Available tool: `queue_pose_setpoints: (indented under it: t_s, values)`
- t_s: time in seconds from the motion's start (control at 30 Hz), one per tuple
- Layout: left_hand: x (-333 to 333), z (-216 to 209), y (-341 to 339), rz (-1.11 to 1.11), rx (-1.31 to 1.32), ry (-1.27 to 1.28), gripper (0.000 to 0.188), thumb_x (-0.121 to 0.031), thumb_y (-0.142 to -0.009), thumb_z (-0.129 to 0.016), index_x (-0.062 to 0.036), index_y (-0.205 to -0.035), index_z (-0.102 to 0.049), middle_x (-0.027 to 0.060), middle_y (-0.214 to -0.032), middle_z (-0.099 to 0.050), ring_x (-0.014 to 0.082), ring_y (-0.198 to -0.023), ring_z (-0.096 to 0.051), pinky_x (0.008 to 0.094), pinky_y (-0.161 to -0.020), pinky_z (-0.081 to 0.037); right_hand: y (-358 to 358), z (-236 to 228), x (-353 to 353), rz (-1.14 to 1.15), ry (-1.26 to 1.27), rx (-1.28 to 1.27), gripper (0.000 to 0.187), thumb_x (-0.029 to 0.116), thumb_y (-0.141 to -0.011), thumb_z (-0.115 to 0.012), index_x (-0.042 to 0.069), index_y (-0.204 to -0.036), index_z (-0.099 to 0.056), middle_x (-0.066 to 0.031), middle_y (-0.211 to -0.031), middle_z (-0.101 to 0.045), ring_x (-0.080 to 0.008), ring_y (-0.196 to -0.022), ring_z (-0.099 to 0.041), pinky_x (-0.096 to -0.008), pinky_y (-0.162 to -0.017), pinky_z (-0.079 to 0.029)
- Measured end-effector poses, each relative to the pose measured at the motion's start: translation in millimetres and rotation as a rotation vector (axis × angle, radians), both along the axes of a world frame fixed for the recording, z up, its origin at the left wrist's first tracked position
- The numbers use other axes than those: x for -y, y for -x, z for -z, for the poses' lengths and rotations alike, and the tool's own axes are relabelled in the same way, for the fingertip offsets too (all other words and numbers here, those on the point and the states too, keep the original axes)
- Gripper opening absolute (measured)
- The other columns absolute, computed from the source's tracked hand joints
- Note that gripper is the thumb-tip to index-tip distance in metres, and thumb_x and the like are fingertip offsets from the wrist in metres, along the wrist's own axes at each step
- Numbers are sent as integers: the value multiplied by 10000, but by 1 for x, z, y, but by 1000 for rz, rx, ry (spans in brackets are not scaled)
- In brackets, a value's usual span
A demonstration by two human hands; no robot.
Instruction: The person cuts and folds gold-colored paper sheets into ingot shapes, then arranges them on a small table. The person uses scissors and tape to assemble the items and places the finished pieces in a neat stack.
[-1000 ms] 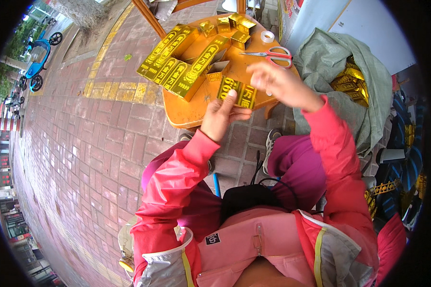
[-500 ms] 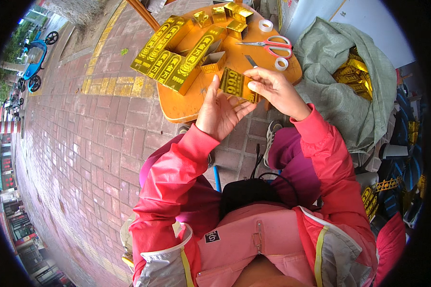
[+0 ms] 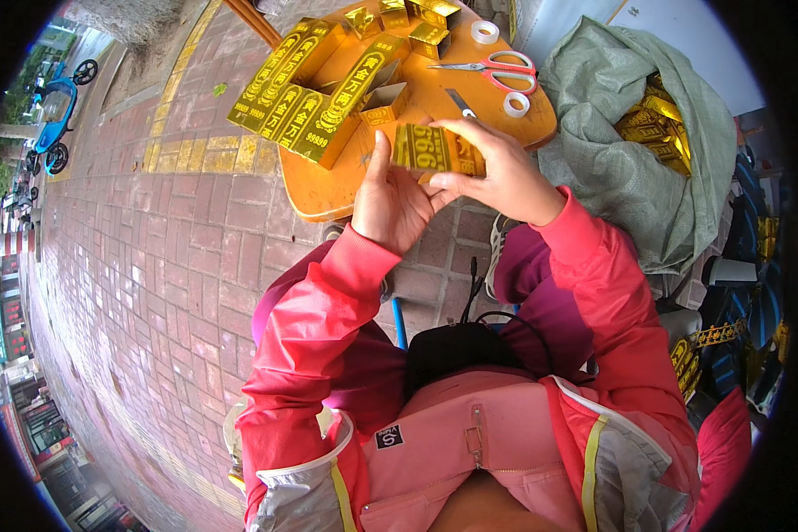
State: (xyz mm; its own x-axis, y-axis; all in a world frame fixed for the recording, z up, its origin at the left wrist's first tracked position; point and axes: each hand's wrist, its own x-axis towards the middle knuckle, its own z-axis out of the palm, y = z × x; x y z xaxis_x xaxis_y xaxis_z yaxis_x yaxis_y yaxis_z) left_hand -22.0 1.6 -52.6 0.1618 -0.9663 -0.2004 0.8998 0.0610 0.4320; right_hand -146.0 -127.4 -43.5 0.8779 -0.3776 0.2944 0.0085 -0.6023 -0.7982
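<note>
One gold box [image 3: 433,147], I see, held up by near edge of table [image 3: 321,197]: right hand [image 3: 508,175] pinches its right end, probably keeping left end free; left hand [image 3: 394,209] open beside it, contact unclear. Scissors [image 3: 481,66] lie beyond, likely for reach.

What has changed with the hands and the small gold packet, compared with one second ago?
The right hand has come from near the scissors toward the body, and now holds the small gold packet at its right end. The left hand has taken its thumb off the packet and opened; whether its fingers still touch it is unclear. The scissors and larger gold boxes stayed on the table.
</note>
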Motion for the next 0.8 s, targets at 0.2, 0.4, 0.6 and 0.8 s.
queue_pose_setpoints:
  t_s: [0.2,0.4,0.6,0.8]
  values:
    - [-2,-5,3,-44,217,-47,462,-382,-981,-488,-109,-1349,-426,79,-1191,-567,200,-1031,-608,352,-857,-529,0,2,7,-193,-710,66,548,271,-844,-723,-32,-1252,-518,-51,-1109,-598,-116,-1018,-567,-271,-862,-472]
    - [-3,-6,1,-136,610,-152,390,-165,-894,-653,-70,-1247,-514,57,-1109,-605,155,-947,-629,279,-763,-547,1,-4,12,-168,-841,-20,503,313,-910,-636,-2,-1281,-506,-32,-1153,-574,-95,-1049,-529,-249,-920,-420]
    - [-5,-11,3,-196,722,-93,577,16,-847,-644,-46,-1342,-354,88,-1151,-591,180,-999,-601,296,-842,-517,2,-7,21,-172,-900,71,599,247,-887,-665,11,-1368,-397,-37,-1249,-526,-123,-1152,-510,-270,-965,-402]
    - [-9,-19,-2,-168,689,107,557,37,-857,-630,-38,-1324,-334,107,-1279,-465,241,-1108,-568,358,-922,-508,11,-11,26,-236,-811,-29,644,136,-834,-721,32,-1372,-383,-58,-1234,-530,-146,-1148,-515,-285,-969,-411]
